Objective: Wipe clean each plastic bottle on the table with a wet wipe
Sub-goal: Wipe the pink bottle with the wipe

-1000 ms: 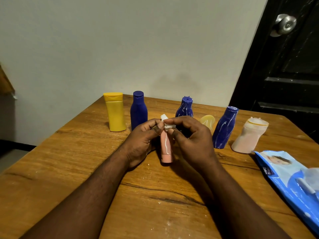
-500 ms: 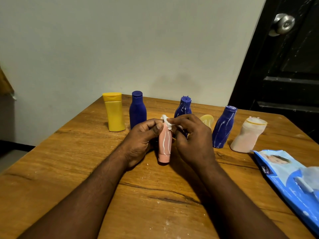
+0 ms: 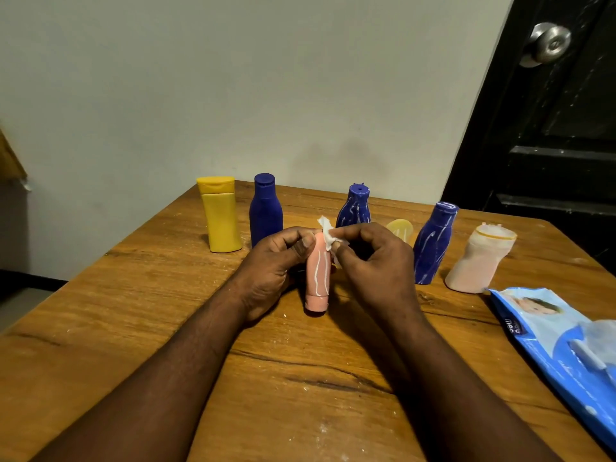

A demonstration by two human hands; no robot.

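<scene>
Mid-wipe: my left hand [image 3: 270,265] gripped pink tube [image 3: 318,276], right hand [image 3: 376,261] pinched wet wipe [image 3: 327,232] at its top; nxt prob. needed rubbing streaks downward.

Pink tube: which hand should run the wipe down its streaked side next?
Right. The right hand pinches the wet wipe against the pink tube at its upper end, just above the white streaks. The left hand has its grip on the tube near the top, steadying it, so it is busy.
</scene>
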